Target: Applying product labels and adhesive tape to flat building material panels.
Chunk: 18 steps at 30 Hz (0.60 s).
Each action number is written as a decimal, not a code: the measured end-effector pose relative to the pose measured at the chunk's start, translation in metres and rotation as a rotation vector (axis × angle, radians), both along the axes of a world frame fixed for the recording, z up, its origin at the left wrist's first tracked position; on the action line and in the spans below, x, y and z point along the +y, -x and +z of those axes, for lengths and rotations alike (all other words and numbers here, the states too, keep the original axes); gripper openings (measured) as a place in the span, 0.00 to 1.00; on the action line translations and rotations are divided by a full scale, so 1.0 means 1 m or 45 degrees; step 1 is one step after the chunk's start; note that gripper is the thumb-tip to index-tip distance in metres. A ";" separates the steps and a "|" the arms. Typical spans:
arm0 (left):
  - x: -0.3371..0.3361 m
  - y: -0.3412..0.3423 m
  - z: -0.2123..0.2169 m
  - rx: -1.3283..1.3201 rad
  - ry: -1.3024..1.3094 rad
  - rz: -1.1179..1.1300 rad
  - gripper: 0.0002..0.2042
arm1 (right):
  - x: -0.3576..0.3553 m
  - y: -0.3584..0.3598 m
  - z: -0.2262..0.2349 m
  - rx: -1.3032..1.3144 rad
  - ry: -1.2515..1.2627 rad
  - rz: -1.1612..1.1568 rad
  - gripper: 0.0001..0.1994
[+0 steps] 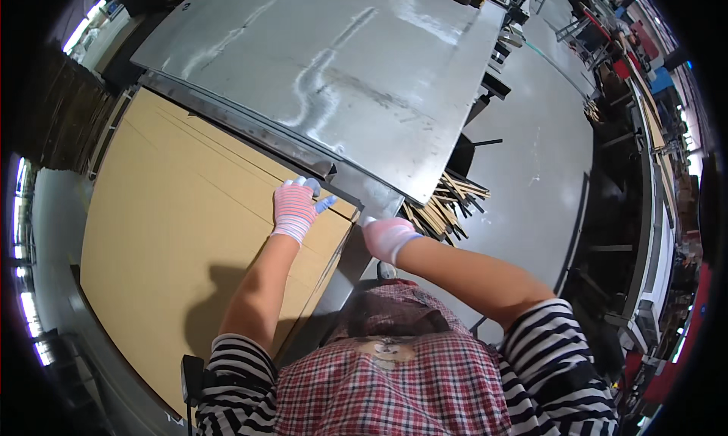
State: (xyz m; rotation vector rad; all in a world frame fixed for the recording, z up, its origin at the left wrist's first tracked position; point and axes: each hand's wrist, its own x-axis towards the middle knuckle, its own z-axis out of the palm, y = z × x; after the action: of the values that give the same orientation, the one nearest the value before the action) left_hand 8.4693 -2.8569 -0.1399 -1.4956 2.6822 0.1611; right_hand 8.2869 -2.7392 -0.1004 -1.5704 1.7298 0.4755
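A large tan cardboard sheet (174,186) lies at the left, with thin straight lines across it near its far edge. My left hand (294,208), in a striped pink-and-white glove with bluish fingertips, rests on the sheet near its right corner. Its thumb is stretched out to the right, and the fingers reach a small grey metal piece (324,170) by the machine's edge. Just off that corner is my right hand (388,237), gloved in pink and white. Its fingers look curled; the hand itself hides whatever is in them.
Beyond the sheet stretches a wide grey metal table (303,64) with shiny streaks. Narrow cardboard strips (444,205) lie in a pile beside its near right corner. Grey floor (538,155) runs along the right, bordered by a long dark rack (618,208).
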 end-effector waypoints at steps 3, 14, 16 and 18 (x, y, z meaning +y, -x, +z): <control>0.009 -0.001 0.003 0.068 -0.010 0.019 0.23 | 0.014 0.017 0.022 0.030 -0.079 0.114 0.14; 0.004 -0.010 -0.026 0.351 0.179 -0.029 0.23 | 0.025 0.015 -0.003 -0.057 -0.033 0.074 0.17; 0.003 -0.001 -0.020 0.338 0.190 -0.040 0.23 | 0.029 0.027 -0.011 -0.068 -0.047 0.127 0.16; 0.005 0.002 -0.017 0.312 0.200 -0.076 0.23 | 0.019 0.023 -0.019 -0.166 0.110 -0.039 0.15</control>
State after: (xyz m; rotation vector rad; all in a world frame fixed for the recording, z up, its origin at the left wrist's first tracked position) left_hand 8.4675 -2.8521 -0.1566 -1.5259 2.9927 0.1424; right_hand 8.2642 -2.7200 -0.1198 -1.5967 1.6911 0.2800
